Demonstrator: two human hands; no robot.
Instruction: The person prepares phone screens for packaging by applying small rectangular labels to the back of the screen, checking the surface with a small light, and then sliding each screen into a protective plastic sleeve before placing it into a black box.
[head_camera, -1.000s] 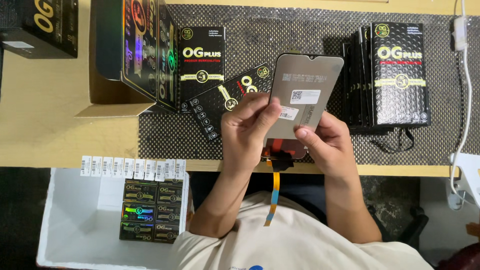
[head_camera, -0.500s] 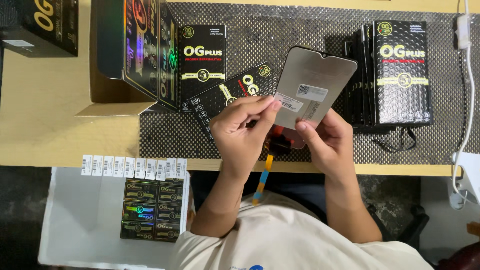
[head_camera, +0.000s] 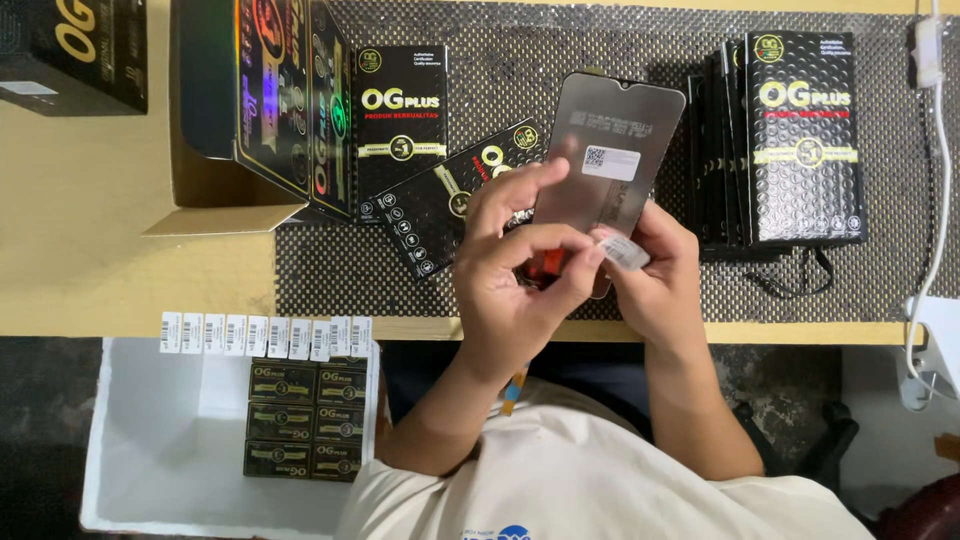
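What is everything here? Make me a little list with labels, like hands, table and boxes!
left hand: left hand pinches a small white sticker
right hand: right hand holds the phone screen panel
panel: grey, tilted, white label on it
mat: black dotted mat on a yellow table
boxes: stack of black boxes to the side; one flat black box beside the hands
bin: white bin holding small dark packs

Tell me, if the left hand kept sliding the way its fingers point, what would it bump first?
The left hand points toward the right hand, so its fingertips would probably meet the small white sticker label pinched there first, just below the grey flat phone screen panel. Depth is hard to judge.
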